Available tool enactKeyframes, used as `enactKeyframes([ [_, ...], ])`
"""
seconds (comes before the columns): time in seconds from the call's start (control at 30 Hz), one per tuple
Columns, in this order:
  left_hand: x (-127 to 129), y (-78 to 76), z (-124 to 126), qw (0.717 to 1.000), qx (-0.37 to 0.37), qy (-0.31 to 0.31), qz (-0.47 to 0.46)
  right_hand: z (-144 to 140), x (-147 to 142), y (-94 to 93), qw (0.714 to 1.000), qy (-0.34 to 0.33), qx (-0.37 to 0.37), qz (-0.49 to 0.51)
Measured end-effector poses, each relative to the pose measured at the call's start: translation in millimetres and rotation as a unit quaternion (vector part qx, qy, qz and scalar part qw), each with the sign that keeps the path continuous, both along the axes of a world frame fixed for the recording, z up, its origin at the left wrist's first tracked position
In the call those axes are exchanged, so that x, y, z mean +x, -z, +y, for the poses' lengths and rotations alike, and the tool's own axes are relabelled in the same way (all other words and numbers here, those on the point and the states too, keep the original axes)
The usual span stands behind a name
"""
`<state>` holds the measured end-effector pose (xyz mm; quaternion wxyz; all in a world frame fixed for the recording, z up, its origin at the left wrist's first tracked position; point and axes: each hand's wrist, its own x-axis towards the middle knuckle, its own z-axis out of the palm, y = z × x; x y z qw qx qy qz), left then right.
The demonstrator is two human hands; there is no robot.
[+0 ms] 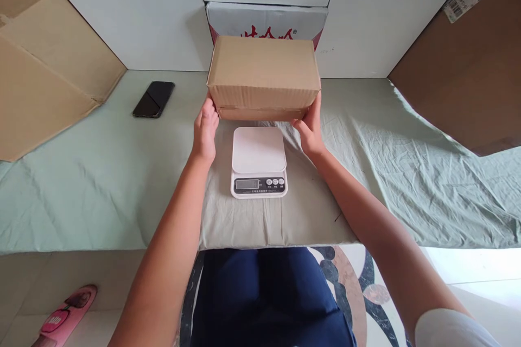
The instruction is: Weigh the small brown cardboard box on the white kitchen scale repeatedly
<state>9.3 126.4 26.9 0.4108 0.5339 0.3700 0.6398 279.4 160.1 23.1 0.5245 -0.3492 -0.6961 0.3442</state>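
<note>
Between my two hands is a brown cardboard box (264, 68), gripped at its lower left and lower right corners. My left hand (206, 129) is closed on the left side, most of its fingers hidden behind the cardboard. On the other side my right hand (310, 129) grips the right corner, its thumb along the bottom front edge. Just nearer to me than the box, a white digital kitchen scale (259, 162) lies on the cloth with a bare platform. Its small display and round buttons face me; I cannot read any figures.
A black smartphone (153, 99) lies left on the green cloth (101, 190). Large cardboard pieces stand at the left (49, 65) and right (459, 70). Behind the held box is a white carton (268, 13) with red lettering, against white panels. A pink slipper (67, 317) shows on the floor.
</note>
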Motion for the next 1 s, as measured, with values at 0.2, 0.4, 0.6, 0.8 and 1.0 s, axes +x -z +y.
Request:
enactKeyframes([
  [0.2,1.3,-3.9,-63.1,0.999,0.015,-0.026,0.012,-60.3,3.9,4.3,0.998,0.032,0.045,0.017],
  [0.4,0.1,14.2,-111.4,0.998,-0.022,-0.055,0.004,-98.0,6.9,18.5,1.000,-0.003,-0.004,0.028],
  [0.6,0.3,17.0,-121.4,0.998,-0.040,-0.057,0.005,-109.4,8.8,21.1,0.999,0.002,-0.021,0.024],
  [0.8,-1.6,21.9,-122.5,0.997,-0.059,-0.056,-0.001,-113.0,10.9,22.0,0.999,0.006,-0.022,0.035],
  [1.0,-2.2,23.4,-122.7,0.997,-0.056,-0.053,-0.008,-112.8,9.9,18.2,0.998,-0.009,-0.006,0.063],
])
